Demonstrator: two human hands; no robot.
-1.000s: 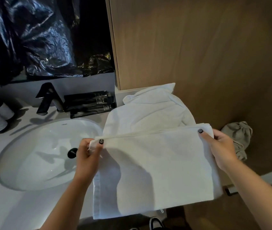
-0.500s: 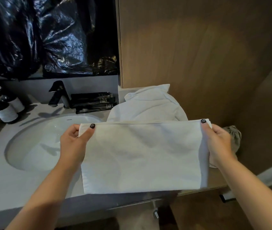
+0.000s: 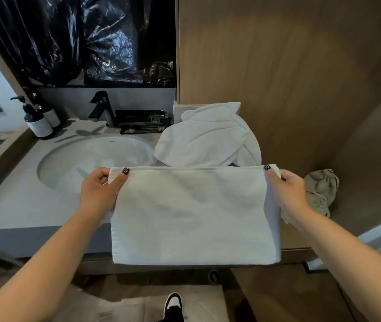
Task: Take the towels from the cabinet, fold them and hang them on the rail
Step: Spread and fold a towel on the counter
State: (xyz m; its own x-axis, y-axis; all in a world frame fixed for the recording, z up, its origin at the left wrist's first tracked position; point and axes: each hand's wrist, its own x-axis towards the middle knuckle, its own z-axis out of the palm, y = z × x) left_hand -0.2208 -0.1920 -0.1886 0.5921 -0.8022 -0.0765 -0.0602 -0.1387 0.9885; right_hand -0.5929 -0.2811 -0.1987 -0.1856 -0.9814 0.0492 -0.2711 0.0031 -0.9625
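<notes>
A white towel (image 3: pixel 194 214), folded double, hangs flat in front of me at the counter's front edge. My left hand (image 3: pixel 100 194) pinches its top left corner, thumb on the near face. My right hand (image 3: pixel 287 194) pinches the top right corner the same way. A second white towel (image 3: pixel 208 138) lies crumpled on the counter behind it, against the wooden cabinet (image 3: pixel 289 66). No rail is in view.
A round white sink (image 3: pixel 73 163) with a black tap (image 3: pixel 102 108) sits to the left in the grey counter (image 3: pixel 22 205). Pump bottles (image 3: pixel 38 119) stand at far left, black tubes (image 3: pixel 143 119) behind the sink. A grey cloth (image 3: pixel 322 189) lies bunched on the right.
The towel has come up off the counter into a neat folded rectangle held taut between both hands, and my view has pulled back and lowered from the counter.
</notes>
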